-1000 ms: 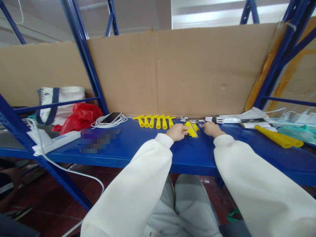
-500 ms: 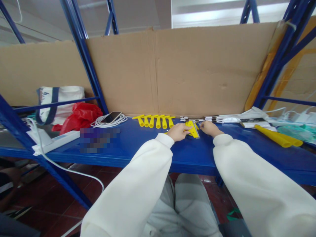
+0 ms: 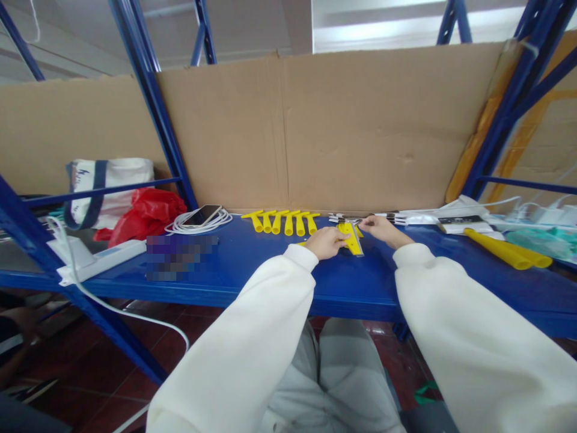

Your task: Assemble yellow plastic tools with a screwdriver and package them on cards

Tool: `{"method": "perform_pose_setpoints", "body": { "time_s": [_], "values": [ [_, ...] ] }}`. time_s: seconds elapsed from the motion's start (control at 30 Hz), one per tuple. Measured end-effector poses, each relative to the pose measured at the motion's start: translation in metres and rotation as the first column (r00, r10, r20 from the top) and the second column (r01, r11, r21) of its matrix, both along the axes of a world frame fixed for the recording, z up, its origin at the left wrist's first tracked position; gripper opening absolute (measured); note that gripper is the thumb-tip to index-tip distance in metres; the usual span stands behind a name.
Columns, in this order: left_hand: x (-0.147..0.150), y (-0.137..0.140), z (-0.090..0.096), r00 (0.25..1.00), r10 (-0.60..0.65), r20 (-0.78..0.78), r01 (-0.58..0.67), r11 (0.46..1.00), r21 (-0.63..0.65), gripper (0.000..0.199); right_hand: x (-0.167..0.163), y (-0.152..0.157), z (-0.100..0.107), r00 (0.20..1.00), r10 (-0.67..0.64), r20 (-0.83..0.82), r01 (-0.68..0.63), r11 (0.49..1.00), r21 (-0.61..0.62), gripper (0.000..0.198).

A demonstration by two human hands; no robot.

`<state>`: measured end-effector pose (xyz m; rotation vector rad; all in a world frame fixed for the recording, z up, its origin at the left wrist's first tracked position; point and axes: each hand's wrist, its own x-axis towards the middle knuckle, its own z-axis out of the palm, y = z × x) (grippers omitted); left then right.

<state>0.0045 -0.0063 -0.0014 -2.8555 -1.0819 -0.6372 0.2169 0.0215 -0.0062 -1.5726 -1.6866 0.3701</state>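
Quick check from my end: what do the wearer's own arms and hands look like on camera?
Both arms are in long, loose, off-white sleeves, plain, with no print or marking that I can see. They end in gathered cuffs of the same colour at the wrists. The left hand and right hand are bare: no gloves show.

Nothing legible right now. Dark lettering on the left part of the white-and-navy bag, can't make out the word. Dark band on the white pack at right carries faint pale marks, too small to read. Pixelated patch at left: unreadable.
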Motion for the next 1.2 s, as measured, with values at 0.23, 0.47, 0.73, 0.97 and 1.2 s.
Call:
{"method": "perform_pose_setpoints", "body": {
  "time_s": [0.23,0.47,0.73,0.97,1.2],
  "values": [
    [0.000,-0.003,0.002,0.999,-0.003,-0.032,0.003,1.000,0.013,0.029,-0.021,-0.001,-0.002,0.989,0.142,-0.026,-0.136,0.977,0.162,0.010],
    [0.000,-0.006,0.004,0.998,0.004,-0.059,-0.003,1.000,0.023,0.029,-0.019,0.005,-0.004,0.974,0.193,0.117,-0.212,0.962,0.174,0.011],
    [0.000,-0.005,0.002,0.998,0.019,-0.059,-0.017,0.999,0.043,0.028,-0.021,0.004,0.000,0.956,0.174,0.235,-0.215,0.964,0.158,0.013],
    [0.000,-0.006,0.003,0.997,0.019,-0.072,-0.015,0.999,0.049,0.030,-0.027,-0.002,0.000,0.980,0.088,0.181,-0.115,0.983,0.142,0.012],
    [0.000,-0.005,0.003,0.998,0.019,-0.059,-0.016,0.998,0.055,0.028,-0.035,-0.003,-0.010,0.992,0.034,-0.119,-0.016,0.989,0.147,0.015]
  ]
}}
